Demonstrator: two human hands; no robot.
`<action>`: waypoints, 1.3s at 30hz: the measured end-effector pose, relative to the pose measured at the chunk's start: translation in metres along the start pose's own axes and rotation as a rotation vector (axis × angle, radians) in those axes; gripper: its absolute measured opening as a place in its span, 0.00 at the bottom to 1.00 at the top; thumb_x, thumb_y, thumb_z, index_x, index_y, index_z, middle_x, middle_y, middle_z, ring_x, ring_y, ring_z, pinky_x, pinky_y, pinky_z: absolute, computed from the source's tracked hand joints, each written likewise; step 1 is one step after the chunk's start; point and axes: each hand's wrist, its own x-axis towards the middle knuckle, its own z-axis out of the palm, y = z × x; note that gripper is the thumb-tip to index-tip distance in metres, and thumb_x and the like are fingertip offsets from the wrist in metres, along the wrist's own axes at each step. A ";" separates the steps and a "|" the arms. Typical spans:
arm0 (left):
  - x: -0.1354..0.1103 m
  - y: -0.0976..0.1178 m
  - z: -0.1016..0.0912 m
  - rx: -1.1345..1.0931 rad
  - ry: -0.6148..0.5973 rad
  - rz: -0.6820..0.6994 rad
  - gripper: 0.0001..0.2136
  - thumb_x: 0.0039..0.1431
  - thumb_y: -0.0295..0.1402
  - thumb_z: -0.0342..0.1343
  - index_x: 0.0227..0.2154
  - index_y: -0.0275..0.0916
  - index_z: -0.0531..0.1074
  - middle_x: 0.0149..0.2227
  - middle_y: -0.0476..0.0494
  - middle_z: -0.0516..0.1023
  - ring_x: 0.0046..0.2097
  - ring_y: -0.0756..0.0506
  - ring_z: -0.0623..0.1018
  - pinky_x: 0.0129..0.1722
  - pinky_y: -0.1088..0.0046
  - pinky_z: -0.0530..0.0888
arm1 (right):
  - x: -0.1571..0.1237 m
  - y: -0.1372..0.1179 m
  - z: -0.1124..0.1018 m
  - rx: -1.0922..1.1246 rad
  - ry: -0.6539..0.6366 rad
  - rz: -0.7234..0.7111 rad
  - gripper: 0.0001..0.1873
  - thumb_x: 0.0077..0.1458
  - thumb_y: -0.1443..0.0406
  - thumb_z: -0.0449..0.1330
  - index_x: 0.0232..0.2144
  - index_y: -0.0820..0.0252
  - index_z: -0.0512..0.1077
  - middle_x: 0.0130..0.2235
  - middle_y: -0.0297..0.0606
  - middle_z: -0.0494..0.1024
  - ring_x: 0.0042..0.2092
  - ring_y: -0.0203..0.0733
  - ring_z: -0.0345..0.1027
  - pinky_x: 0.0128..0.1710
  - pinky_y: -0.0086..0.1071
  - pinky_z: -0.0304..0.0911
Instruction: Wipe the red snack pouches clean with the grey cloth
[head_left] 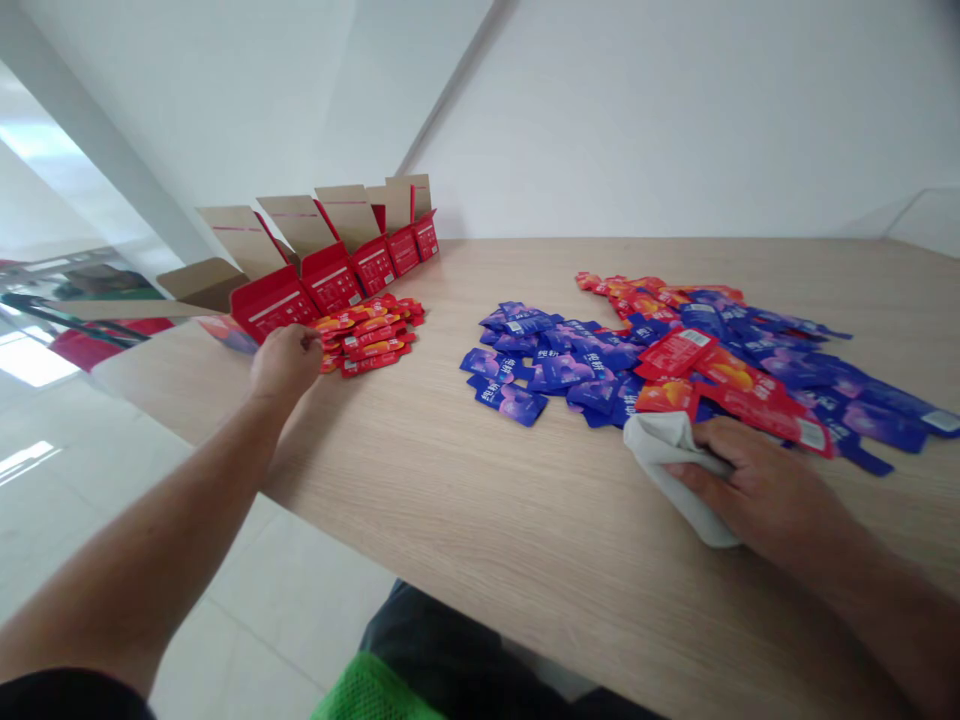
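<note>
My right hand [757, 490] is closed round a folded white cloth [675, 465], just in front of the mixed heap of packets. My left hand [285, 365] is at the left edge of a pile of small red-and-orange packets [371, 335]. Its fingers are curled together; whether a packet is between them is hidden. Purple-blue packets [566, 365] are spread over the middle of the table. Nearest the cloth, several red packets [731, 375] overlap the blue ones.
A row of red cardboard boxes [330, 278] with raised flaps lines the table's left side. More red packets [637, 293] lie at the back of the heap. The wooden table [480, 500] meets a white wall behind. A tiled floor [285, 620] shows past its front edge.
</note>
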 end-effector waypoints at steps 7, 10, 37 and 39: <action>-0.028 0.097 0.009 -0.173 -0.100 0.184 0.16 0.66 0.42 0.51 0.48 0.39 0.74 0.38 0.50 0.79 0.37 0.49 0.74 0.38 0.78 0.68 | -0.003 -0.006 -0.001 0.055 -0.098 -0.132 0.10 0.63 0.59 0.59 0.40 0.59 0.74 0.40 0.42 0.77 0.42 0.48 0.72 0.42 0.38 0.64; -0.036 0.159 0.014 -0.332 -0.171 0.356 0.16 0.63 0.42 0.54 0.46 0.38 0.76 0.40 0.46 0.82 0.38 0.46 0.77 0.39 0.75 0.71 | -0.003 -0.006 -0.003 0.085 -0.153 -0.226 0.11 0.61 0.63 0.62 0.45 0.61 0.75 0.44 0.45 0.78 0.45 0.49 0.72 0.46 0.39 0.65; -0.084 0.450 0.082 -0.054 -0.567 0.644 0.37 0.53 0.67 0.50 0.42 0.34 0.80 0.42 0.25 0.83 0.46 0.29 0.83 0.44 0.59 0.77 | -0.005 -0.001 -0.011 0.187 -0.205 -0.364 0.10 0.61 0.66 0.64 0.45 0.63 0.75 0.43 0.45 0.77 0.47 0.49 0.70 0.49 0.40 0.66; -0.080 0.451 0.083 -0.079 -0.590 0.633 0.34 0.52 0.64 0.53 0.40 0.34 0.81 0.42 0.26 0.83 0.45 0.30 0.83 0.42 0.62 0.76 | -0.005 -0.002 -0.011 0.198 -0.203 -0.364 0.10 0.61 0.66 0.64 0.45 0.63 0.76 0.43 0.45 0.77 0.47 0.49 0.70 0.49 0.40 0.66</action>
